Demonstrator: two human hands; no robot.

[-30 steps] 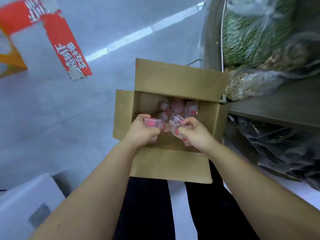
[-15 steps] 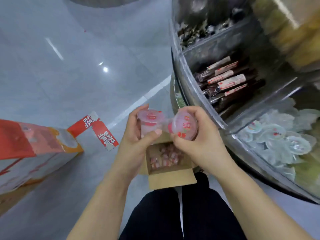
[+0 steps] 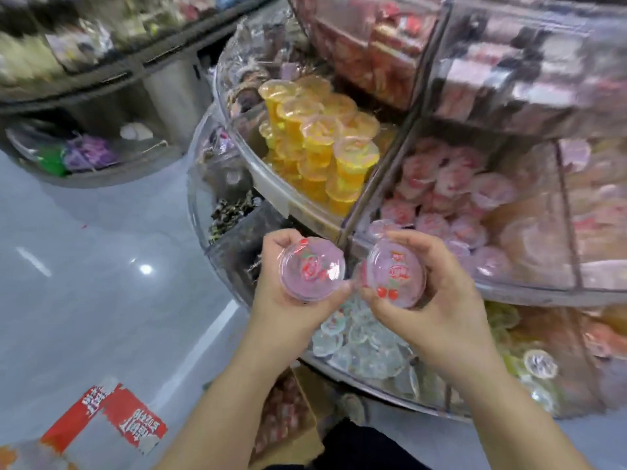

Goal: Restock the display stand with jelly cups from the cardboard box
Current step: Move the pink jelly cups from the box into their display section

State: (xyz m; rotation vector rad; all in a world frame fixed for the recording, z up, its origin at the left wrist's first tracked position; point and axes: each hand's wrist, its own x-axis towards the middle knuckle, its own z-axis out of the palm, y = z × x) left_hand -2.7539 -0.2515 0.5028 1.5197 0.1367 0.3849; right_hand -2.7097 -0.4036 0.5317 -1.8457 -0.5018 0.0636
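- Your left hand (image 3: 288, 293) is wrapped around a round pink jelly cup with a clear lid and red fruit pictures (image 3: 312, 271). The fingers curl under it and the thumb presses on the near rim.
- Your right hand (image 3: 437, 300) is gripping a second pink jelly cup with red cherries printed on its lid (image 3: 395, 273). The thumb is on the near side and the fingers curl over the far side.
- The two cups are side by side, very close, with both lids facing up at you.
- Both cups are up in the air, just in front of the clear plastic round display stand (image 3: 509, 290), near the front rim of its middle shelf.
- Right behind your right hand, the middle shelf has a section full of pink jelly cups (image 3: 448, 198) like the ones you hold.
- To the left of that section, past a clear divider, there is a pile of yellow jelly cups (image 3: 322, 137).
- The lower shelf, under your hands, has pale clear jelly cups (image 3: 359, 344).
- The brown cardboard box (image 3: 298, 418) is down on the floor under your arms, next to the bottom of the stand. It is open, and you can see more pink cups inside.
- A red and white carton flap (image 3: 115, 418) is on the grey floor (image 3: 84, 266) near the bottom left.
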